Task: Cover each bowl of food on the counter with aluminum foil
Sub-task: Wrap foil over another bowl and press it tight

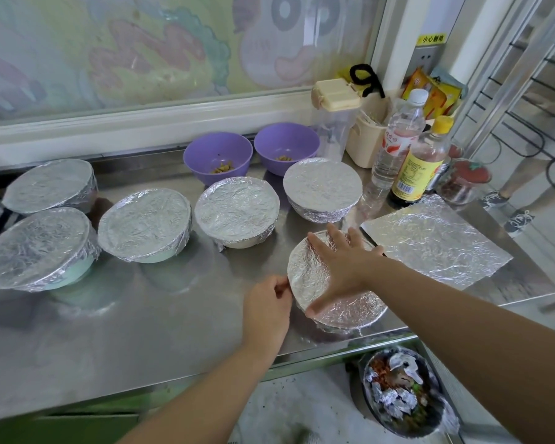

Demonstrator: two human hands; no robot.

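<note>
I'm reading 小心触电 on the yellow sticker (431,39) above the wall socket (427,57); the bottle labels (412,174) are staying too blurred to read.

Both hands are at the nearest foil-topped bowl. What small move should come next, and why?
Probably crimp the foil down along the left rim of the near bowl: the left hand pinches its edge there while the right hand presses the top flat. Two purple bowls and a spare sheet wait.
</note>
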